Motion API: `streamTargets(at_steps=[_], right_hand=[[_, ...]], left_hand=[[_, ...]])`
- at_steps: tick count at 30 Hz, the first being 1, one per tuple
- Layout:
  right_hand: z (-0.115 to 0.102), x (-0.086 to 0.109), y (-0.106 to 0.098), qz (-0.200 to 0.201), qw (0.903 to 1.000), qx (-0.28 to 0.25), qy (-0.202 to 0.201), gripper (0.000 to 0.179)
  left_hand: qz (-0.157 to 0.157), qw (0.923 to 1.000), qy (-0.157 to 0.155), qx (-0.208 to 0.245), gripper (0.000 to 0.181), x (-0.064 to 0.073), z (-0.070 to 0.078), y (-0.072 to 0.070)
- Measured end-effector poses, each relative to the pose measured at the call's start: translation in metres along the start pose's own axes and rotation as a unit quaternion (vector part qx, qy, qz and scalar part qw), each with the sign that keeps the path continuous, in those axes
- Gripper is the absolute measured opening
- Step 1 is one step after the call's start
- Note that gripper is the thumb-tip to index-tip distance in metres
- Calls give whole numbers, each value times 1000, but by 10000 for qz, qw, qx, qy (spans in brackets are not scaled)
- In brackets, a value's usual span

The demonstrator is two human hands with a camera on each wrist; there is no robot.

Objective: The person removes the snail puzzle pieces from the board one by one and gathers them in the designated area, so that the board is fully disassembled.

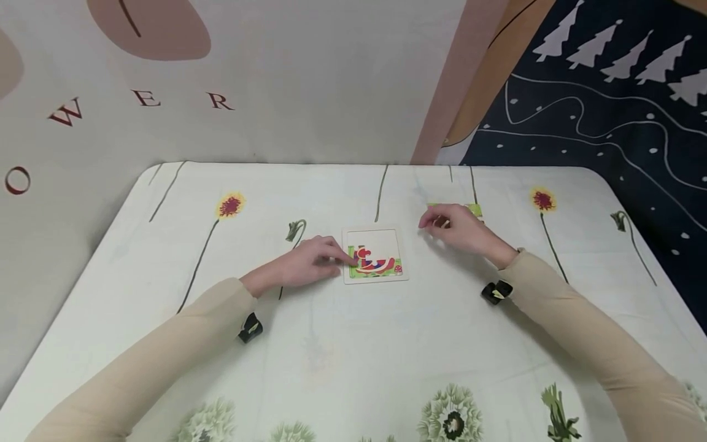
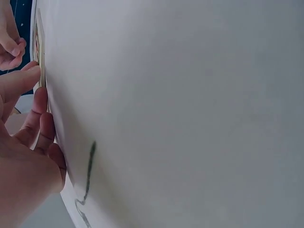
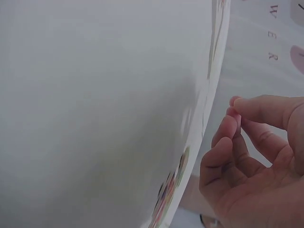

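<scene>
A small square jigsaw puzzle (image 1: pixel 377 268) lies in a white frame (image 1: pixel 372 229) on the table, its lower part filled with red, white and green picture pieces. My left hand (image 1: pixel 309 261) rests beside it, the extended index finger touching the picture's left side. In the left wrist view, the frame is only a thin edge past the left hand (image 2: pixel 31 128). To the right, my right hand (image 1: pixel 458 228) hovers near loose green-edged puzzle pieces (image 1: pixel 475 210) and partly hides them. The right hand (image 3: pixel 251 147) has loosely bent fingers, thumb tip near the index fingertip; no piece shows between them.
A white cloth (image 1: pixel 353 344) printed with flowers covers the table. Behind it hangs a pale curtain (image 1: pixel 331 86) with letters, and a dark cloth (image 1: pixel 607 123) with white trees is at the right. Colourful loose pieces (image 3: pixel 168 192) lie beyond the right hand.
</scene>
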State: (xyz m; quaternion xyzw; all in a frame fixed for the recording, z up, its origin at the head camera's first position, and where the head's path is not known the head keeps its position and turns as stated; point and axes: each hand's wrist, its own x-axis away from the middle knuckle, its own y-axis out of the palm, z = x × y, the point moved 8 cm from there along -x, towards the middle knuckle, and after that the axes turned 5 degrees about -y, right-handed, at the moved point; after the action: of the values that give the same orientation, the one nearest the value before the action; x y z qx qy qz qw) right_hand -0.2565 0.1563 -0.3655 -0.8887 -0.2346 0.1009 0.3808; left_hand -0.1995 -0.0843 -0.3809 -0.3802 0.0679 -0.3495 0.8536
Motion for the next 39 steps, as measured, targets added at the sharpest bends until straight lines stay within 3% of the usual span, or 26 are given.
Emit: streamTargets(at_steps=[9, 23, 32, 39], right_hand=[[-19, -3, 19, -223, 9991, -93, -336, 15], [-48, -13, 49, -667, 9949, -427, -624, 18], [-59, -21, 69, -1164, 9923, -244, -341, 31], [-66, -25, 78, -1364, 9900, -93, -349, 31]], left_hand=[[-33, 9990, -144, 414, 27, -3, -10, 2], [-51, 9977, -279, 611, 27, -5, -14, 3], [-64, 9971, -313, 698, 26, -5, -14, 3], [-70, 9973, -289, 673, 27, -4, -12, 2]])
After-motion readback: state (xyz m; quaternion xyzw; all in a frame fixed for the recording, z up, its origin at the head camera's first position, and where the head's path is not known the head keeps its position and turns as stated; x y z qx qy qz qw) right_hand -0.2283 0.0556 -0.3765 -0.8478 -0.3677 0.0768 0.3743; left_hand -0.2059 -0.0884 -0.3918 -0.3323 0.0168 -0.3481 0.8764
